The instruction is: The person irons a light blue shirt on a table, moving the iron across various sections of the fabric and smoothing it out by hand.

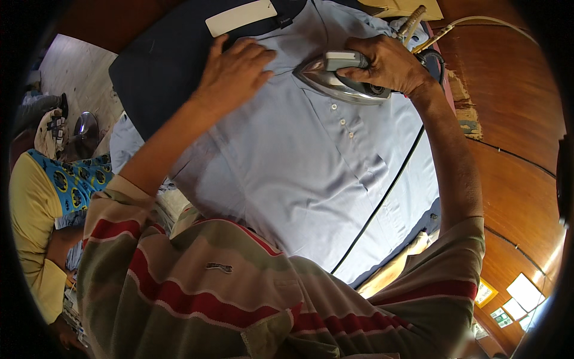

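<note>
A light blue buttoned shirt lies spread over a dark cloth-covered board, somewhat creased toward my body. My right hand is closed round the handle of a silver steam iron. The iron rests on the shirt's upper part, its pointed tip toward the left, just beyond a few small white buttons. My left hand lies with fingers spread on the shirt's upper left, holding nothing. Past its fingertips, a blank white tag lies on dark navy fabric.
A black cable runs across the shirt's right side. Behind my right wrist, a pale hose bends over a brown wooden panel. To the left sits another person in a yellow sleeve, near a shiny metal stool.
</note>
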`<state>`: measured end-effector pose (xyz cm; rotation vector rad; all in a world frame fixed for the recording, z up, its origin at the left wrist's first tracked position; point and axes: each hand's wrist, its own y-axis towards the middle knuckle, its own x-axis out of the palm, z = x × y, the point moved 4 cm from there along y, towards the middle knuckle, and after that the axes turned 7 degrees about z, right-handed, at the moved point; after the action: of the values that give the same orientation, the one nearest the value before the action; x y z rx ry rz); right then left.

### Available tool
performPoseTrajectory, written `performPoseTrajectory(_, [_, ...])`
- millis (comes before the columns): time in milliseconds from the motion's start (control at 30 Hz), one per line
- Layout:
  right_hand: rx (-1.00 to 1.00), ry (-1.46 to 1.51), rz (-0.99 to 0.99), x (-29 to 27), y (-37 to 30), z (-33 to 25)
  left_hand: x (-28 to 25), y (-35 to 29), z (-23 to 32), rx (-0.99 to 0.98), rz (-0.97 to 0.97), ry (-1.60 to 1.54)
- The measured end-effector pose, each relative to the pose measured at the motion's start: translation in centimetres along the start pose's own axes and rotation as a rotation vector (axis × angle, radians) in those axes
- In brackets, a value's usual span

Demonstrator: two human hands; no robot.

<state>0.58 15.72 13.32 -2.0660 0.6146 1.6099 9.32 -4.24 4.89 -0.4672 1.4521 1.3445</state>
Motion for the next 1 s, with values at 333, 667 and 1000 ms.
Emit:
performPoseTrajectory(333, [-0.074, -0.052, -0.040, 0.7, 1.3, -3.1, -0.8, -1.2, -0.7, 0.017, -0.059, 0.017])
performPoseTrajectory(667, [-0.074, -0.051, 0.011, 0.8, 1.7, -3.0, 5.6, -3.4, 18.8, 0.465, -0.133, -0.450])
performPoseTrajectory(1000, [-0.079, -0.041, 0.039, 0.8, 1.9, -2.9, 6.7, -3.0, 20.3, 0.459, -0.154, -0.426])
